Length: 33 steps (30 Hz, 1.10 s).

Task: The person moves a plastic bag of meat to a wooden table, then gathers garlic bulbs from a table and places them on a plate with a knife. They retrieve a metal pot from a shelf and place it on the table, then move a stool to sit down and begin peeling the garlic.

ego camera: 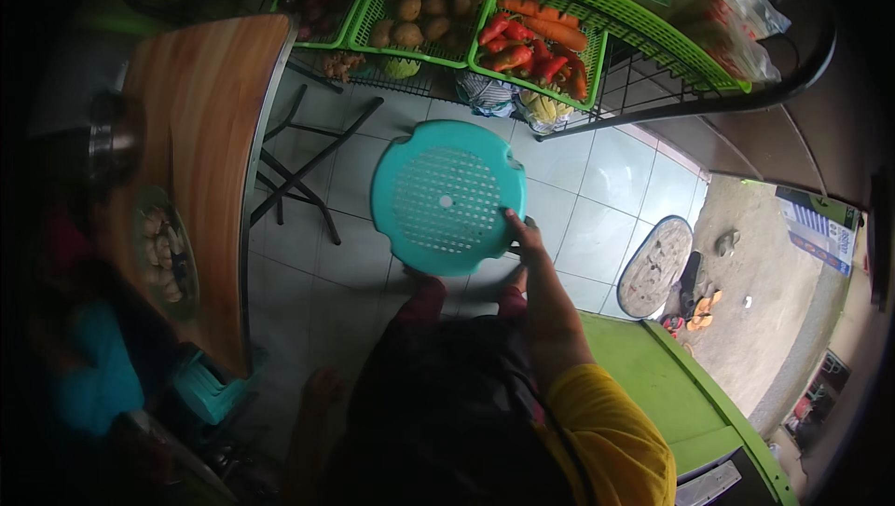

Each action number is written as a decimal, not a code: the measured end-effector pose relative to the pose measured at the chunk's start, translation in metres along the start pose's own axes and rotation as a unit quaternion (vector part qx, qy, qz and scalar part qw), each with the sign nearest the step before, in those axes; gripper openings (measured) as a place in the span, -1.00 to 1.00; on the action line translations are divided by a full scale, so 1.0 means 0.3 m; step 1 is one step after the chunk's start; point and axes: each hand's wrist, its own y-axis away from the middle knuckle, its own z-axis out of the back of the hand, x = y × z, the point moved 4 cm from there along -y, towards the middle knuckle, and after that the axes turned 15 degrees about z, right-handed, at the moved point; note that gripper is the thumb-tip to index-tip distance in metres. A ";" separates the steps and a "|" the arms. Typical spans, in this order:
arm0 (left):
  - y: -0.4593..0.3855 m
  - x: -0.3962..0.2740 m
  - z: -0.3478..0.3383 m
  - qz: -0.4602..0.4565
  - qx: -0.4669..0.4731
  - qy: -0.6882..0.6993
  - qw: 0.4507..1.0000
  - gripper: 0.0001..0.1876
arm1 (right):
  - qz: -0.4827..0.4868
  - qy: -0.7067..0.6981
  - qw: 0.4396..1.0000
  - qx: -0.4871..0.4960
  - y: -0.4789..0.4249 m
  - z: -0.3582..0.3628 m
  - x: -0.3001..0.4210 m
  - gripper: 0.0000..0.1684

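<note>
My right hand point(523, 232) grips the right rim of a turquoise plastic stool point(447, 156), its thumb on top of the seat. The seat is round with notched edges, a perforated grid and a hole in the middle. It faces up at me, above the tiled floor point(594, 184) and just beyond my feet; its legs are hidden beneath it, so I cannot tell whether they touch the tiles. Low at my left side, in shadow, hangs what looks like my left hand point(323, 387), away from the stool; its fingers are too dim to make out.
A wood-topped folding table point(217, 121) at left bears an oval dish point(164, 254) and a metal pot point(112, 132). Ahead, a wire rack holds green baskets of potatoes point(419, 13), carrots and red peppers point(531, 59). Right are a green cabinet point(636, 366), a mat point(656, 265) and footwear point(703, 310).
</note>
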 end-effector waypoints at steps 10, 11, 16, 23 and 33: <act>0.142 -0.085 -0.035 -0.045 -0.035 0.021 0.998 -0.50 | 0.061 0.026 0.997 -0.037 0.048 0.491 0.123 -0.20; 0.138 -0.087 0.006 -0.037 -0.015 0.047 0.998 -0.49 | 0.105 0.043 0.991 -0.074 -0.037 0.586 0.005 -0.24; 0.098 -0.007 0.167 -0.006 -0.038 0.149 0.988 -0.57 | 0.005 0.319 0.943 -0.094 0.040 0.574 0.119 -0.18; 0.071 0.002 0.381 -0.049 0.089 0.447 0.889 -0.51 | 0.389 0.499 0.755 -0.170 0.243 0.138 0.448 -0.37; 0.099 -0.192 0.426 -0.241 0.092 0.544 0.799 -0.50 | 0.251 0.088 0.914 0.307 0.529 -1.031 0.897 -0.24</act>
